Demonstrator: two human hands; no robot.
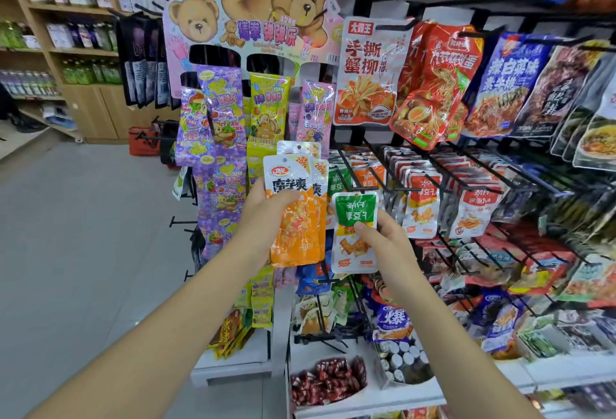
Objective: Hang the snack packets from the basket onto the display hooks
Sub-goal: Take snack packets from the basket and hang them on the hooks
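Head view, grey floor (83, 235), shelves (76, 51), display hooks (520, 173)

bear cardboard header (266, 1) top centre; wooden shelves (93, 111) with bottles far left; grey floor (83, 218) below.

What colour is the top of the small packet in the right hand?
Green on top, white below, on the small packet in the right hand; head view.

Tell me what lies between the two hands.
In the head view, just what they hold: the orange packets gripped by the left hand and, beside them, the green-topped packet pinched by the right hand.
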